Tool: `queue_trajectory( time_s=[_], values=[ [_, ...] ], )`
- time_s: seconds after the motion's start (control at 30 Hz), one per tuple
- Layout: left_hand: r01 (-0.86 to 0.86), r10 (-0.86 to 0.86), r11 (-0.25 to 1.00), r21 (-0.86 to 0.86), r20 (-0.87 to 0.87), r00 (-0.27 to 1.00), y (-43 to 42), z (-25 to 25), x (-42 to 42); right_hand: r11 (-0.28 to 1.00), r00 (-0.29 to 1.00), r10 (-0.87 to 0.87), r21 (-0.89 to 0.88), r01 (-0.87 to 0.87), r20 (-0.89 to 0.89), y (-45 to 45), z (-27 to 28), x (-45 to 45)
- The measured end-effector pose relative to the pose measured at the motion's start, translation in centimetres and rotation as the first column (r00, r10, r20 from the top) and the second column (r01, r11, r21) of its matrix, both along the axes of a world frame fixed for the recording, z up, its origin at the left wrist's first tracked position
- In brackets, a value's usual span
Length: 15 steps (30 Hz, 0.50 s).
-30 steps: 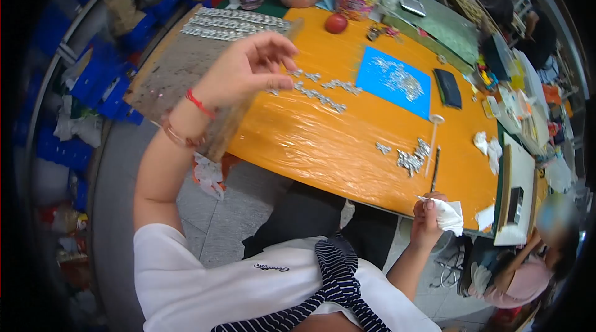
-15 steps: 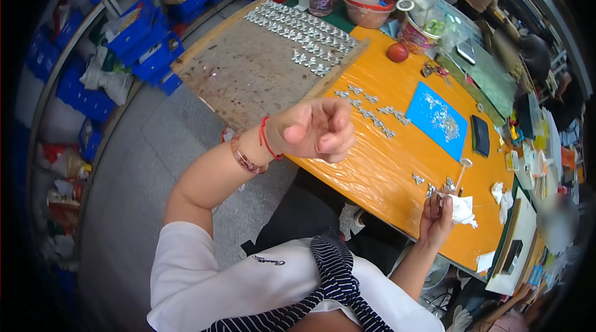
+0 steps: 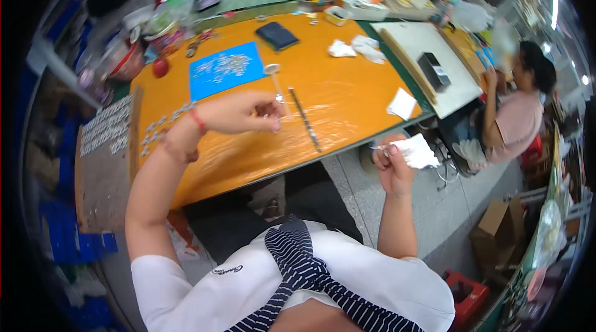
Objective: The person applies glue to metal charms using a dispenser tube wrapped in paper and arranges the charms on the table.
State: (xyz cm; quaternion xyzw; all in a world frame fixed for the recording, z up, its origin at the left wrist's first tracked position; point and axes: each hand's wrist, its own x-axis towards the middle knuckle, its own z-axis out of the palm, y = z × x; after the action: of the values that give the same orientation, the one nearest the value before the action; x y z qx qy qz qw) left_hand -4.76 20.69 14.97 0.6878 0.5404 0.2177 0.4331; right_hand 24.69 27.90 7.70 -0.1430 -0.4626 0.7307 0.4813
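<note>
My left hand, a red string at its wrist, is over the orange table with thumb and fingers curled together around a small silver piece, partly hidden. Close to its fingertips lie a thin stick with a round white head and a dark pen. My right hand is raised past the table's front edge, pinching a crumpled white tissue. Something thin and shiny pokes out by its fingertips, too small to name. Behind my left hand, a blue mat bears many tiny silvery bits.
Silver pieces stand in rows on a board at the left. A red apple, a dark pouch, tissues and a white paper lie on the table. At the right sits another person.
The view has swung to the right. My left hand has moved from above the near table edge to the small silver pieces by the stick. My right hand still holds the tissue, now off the table.
</note>
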Motion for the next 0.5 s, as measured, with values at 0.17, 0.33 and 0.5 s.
queue_trajectory(
  time_s=[0.17,0.33,0.5],
  values=[
    [0.17,-0.108,0.966,0.195,-0.294,0.95,16.7,-4.1,11.6,0.946,0.947,-0.314,-0.108,0.306,-0.069,1.5,-2.7,10.9],
    [-0.026,0.157,0.951,0.307,-0.412,0.898,24.4,-10.3,19.7,0.838,0.85,-0.521,-0.237,0.491,-0.081,1.3,-4.6,14.9],
    [-0.092,0.214,0.958,0.272,-0.463,0.86,25.0,-10.9,21.6,0.847,0.869,-0.485,-0.298,0.44,-0.096,2.7,-6.3,15.6]
  ],
)
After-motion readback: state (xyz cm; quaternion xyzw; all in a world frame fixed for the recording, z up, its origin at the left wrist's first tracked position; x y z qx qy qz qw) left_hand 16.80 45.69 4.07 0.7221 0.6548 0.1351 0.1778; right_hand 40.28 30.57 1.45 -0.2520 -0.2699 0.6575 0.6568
